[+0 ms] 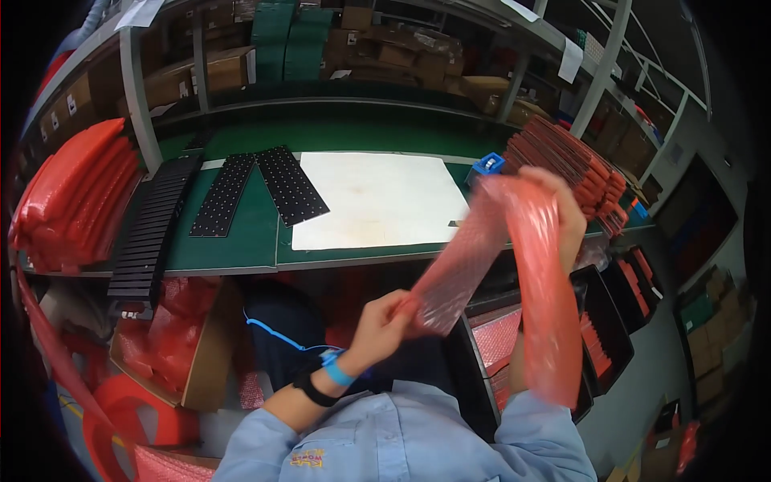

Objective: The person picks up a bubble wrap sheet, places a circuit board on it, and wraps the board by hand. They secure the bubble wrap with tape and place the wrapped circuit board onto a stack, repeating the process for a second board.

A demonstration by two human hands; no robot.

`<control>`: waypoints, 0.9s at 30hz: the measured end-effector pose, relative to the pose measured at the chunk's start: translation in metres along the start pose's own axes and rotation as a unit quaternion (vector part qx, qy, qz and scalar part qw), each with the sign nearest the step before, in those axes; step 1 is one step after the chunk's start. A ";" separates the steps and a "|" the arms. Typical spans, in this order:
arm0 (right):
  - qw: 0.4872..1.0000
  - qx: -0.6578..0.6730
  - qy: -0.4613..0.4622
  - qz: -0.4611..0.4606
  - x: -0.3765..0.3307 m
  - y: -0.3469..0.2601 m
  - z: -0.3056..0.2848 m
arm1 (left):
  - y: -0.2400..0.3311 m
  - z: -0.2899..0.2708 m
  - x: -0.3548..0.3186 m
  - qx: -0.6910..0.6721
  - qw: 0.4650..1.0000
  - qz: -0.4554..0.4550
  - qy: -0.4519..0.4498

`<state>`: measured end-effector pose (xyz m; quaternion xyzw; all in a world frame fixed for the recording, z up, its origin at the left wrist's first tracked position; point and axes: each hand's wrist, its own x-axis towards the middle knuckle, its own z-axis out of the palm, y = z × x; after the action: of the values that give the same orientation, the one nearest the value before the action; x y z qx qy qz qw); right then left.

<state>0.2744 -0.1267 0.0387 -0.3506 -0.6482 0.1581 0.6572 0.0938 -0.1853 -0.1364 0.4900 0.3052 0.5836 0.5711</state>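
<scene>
A long piece of red bubble wrap (548,305) stretches between my hands, in front of my chest and off the table. My left hand (377,329) pinches its lower left end. My right hand (567,215) is raised at the right and grips the wrap near its top fold, from which one length hangs down over my right forearm. Under it on the bench lies a white sheet (377,197). Left of the sheet are two black plates with rows of small light dots, one (223,197) partly beside the other (291,189). A long black slatted piece (152,229) lies further left.
Red bubble-wrapped packs are piled at the left (76,201) and right (562,165) of the bench. A blue tape dispenser (487,165) stands by the right pile. Below are a carton (205,353) of red wrap, a red stool (136,414) and black bins (602,321).
</scene>
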 end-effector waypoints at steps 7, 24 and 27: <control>0.956 0.131 -0.111 0.237 0.043 0.098 0.112 | 0.006 -0.044 -0.055 0.050 0.992 -0.111 -0.023; 0.845 -0.343 -0.410 -0.002 0.078 0.179 0.243 | 0.030 -0.057 -0.014 0.427 0.897 -0.021 -0.115; 0.903 -0.300 -0.303 0.042 0.111 0.206 0.256 | 0.033 -0.059 -0.011 0.469 0.871 -0.041 -0.143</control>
<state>0.0906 0.1572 -0.0380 -0.4936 -0.8174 0.0820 0.2854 0.0263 -0.1892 -0.1283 0.7651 0.4780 0.2713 0.3355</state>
